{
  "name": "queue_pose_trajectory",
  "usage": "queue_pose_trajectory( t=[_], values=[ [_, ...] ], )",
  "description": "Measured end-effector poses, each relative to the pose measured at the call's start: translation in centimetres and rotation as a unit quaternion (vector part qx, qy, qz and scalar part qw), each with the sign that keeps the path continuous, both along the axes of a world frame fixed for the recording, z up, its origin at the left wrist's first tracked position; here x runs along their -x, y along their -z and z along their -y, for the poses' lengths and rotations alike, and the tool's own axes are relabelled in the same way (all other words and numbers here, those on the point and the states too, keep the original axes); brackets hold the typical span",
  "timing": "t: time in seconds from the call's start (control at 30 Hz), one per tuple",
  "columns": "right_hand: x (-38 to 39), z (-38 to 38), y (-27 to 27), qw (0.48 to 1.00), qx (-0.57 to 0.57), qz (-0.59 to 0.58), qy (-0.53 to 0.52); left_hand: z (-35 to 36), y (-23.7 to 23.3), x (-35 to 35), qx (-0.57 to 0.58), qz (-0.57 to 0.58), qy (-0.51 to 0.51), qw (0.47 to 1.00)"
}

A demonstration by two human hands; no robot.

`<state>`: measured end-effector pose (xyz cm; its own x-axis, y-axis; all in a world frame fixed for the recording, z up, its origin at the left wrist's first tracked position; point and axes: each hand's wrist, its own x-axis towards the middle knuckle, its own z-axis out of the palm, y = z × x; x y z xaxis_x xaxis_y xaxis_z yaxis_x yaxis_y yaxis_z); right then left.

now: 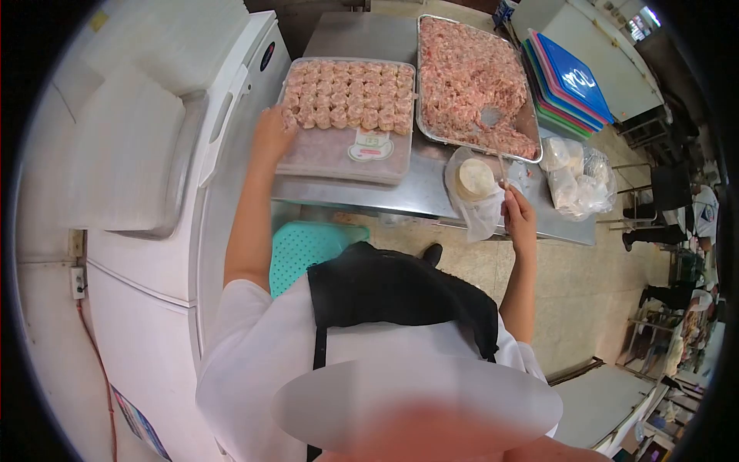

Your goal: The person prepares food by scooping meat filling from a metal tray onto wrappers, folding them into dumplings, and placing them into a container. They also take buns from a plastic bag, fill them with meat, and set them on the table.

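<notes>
My left hand [275, 132] is closed at the left end of the front row of open-topped meat dumplings [350, 91], its fingers curled around a dumpling there; the fingertips are partly hidden. Those dumplings stand in tight rows on the far part of a lidded plastic tray [331, 154] with a label. My right hand [519, 215] grips a thin stick-like tool [501, 171], which points toward the near edge of the metal tray [531, 159] of minced meat [469, 73]. Just left of that hand, a stack of round pale wrappers [476, 179] lies in a plastic bag.
Bagged pale wrappers [573, 173] lie at the table's right end. Coloured lids [570, 73] are stacked behind them. A white freezer [223, 154] borders the left side, and a turquoise perforated basket [312, 250] is under the metal table [362, 194]. People are far right.
</notes>
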<state>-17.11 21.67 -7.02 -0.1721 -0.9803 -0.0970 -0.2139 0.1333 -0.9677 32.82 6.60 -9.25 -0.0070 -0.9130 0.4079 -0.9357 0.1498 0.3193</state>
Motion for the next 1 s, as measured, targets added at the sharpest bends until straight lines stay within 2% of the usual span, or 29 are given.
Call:
queue_pose_trajectory(
  t=[0.1, 0.3, 0.4, 0.5, 0.6, 0.7, 0.8, 0.9, 1.0],
  values=[
    [0.0, -1.1, -0.5, 0.999, 0.010, -0.008, 0.029, 0.9, -1.3, 1.2, -0.066, -0.037, -0.039, 0.996],
    [-0.2, -2.1, -1.7, 0.997, 0.012, 0.002, 0.074, 2.2, -0.3, -1.6, -0.073, -0.028, 0.067, 0.995],
    [-0.2, -2.1, -1.6, 0.997, 0.008, 0.009, 0.081, 1.1, -1.6, -1.9, -0.010, 0.137, 0.061, 0.989],
    [-0.6, -1.6, -1.7, 0.997, 0.004, 0.013, 0.082, 2.3, -1.3, -2.8, 0.002, 0.152, 0.041, 0.988],
    [-1.1, -0.6, -2.4, 0.997, 0.013, 0.010, 0.074, 2.5, -2.3, -3.1, -0.053, 0.113, 0.032, 0.992],
    [-1.0, 0.5, -2.7, 0.998, 0.023, 0.010, 0.062, 1.4, -3.4, -1.8, -0.056, 0.126, 0.022, 0.990],
    [-0.8, 1.3, -2.9, 0.999, 0.016, 0.001, 0.045, 0.8, -4.0, 1.0, -0.013, 0.132, 0.123, 0.983],
    [-0.4, 1.8, -3.0, 1.000, 0.003, -0.001, 0.027, 3.7, 0.5, 0.7, -0.019, 0.080, 0.146, 0.986],
    [0.9, 2.4, -3.3, 1.000, 0.004, -0.002, -0.015, 4.3, 0.5, 0.1, 0.022, 0.095, 0.138, 0.986]
  ],
)
